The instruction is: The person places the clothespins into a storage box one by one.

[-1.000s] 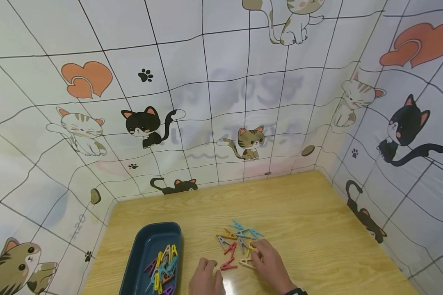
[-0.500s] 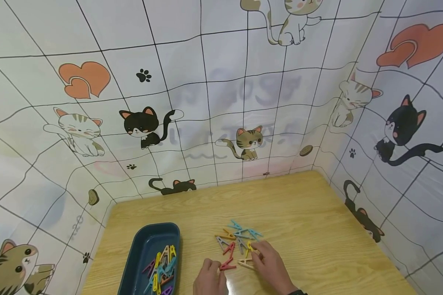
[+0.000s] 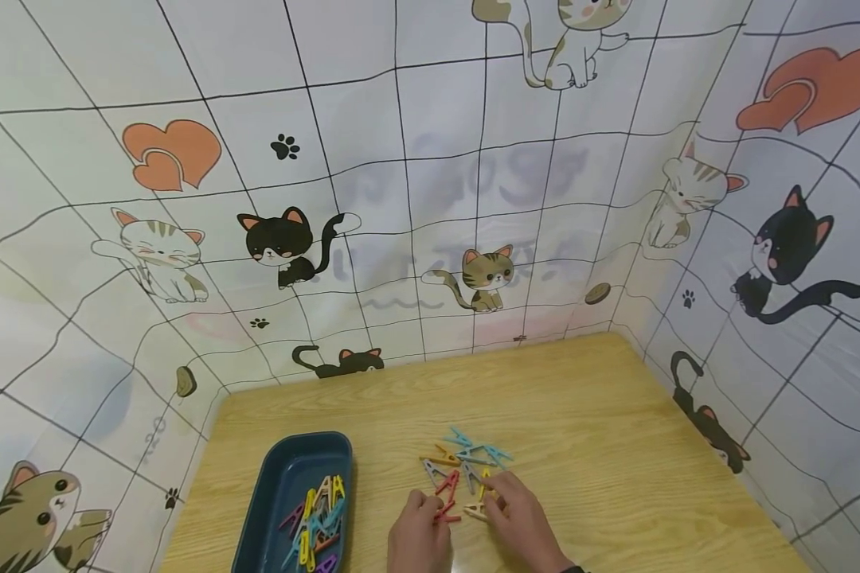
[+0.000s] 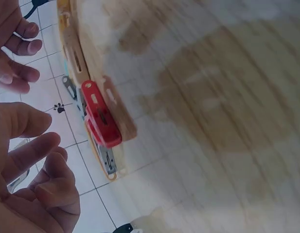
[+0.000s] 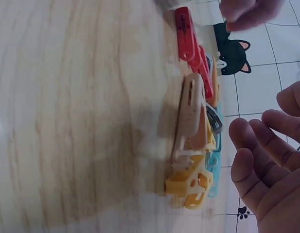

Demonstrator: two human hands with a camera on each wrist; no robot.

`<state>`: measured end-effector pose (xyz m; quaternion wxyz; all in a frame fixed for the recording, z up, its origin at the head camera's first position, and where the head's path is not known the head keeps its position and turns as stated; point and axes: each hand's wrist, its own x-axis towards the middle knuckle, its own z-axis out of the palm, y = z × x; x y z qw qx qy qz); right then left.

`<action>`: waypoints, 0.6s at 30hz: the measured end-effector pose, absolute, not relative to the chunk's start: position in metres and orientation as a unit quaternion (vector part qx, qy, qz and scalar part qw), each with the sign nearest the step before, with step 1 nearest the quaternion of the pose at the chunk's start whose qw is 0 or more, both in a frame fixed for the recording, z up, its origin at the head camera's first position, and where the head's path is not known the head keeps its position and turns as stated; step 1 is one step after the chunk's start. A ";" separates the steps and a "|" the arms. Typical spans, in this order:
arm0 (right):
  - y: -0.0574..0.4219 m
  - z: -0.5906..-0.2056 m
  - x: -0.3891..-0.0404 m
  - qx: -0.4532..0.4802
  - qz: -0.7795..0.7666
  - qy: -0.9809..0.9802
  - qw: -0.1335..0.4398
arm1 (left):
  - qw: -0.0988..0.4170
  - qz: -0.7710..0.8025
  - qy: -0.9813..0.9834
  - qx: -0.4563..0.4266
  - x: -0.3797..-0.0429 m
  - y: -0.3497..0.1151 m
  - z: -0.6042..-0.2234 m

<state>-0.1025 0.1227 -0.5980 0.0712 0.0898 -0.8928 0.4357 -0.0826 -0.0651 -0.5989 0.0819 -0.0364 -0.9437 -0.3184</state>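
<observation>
Loose pegs [image 3: 473, 456] lie scattered on the desk [image 3: 580, 414]; more sit in the blue tray [image 3: 287, 469] off to the left. Left hand [image 3: 420, 533] by the nearer red peg [image 4: 105, 119]: fingers loosely bent, nothing between them. Right hand [image 3: 521, 521] next to the beige peg [image 5: 190, 104] and yellow peg [image 5: 188, 182], fingers bent, parted, empty. Step in hand, by my reading: reaching in to pick, no peg gripped. Next move seems to call for a thumb-and-finger pinch on one peg per hand, kept narrow, since the neighbours lie close and could be nudged.
</observation>
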 end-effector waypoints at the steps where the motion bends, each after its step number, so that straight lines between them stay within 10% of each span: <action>1: 0.122 -0.598 -0.103 0.090 0.435 -0.893 0.066 | 0.078 -0.318 -0.944 -0.038 -0.084 -0.064 -0.600; 18: 0.113 -0.603 -0.102 0.106 0.432 -0.895 0.035 | 0.004 -0.283 -0.958 -0.055 -0.102 -0.052 -0.613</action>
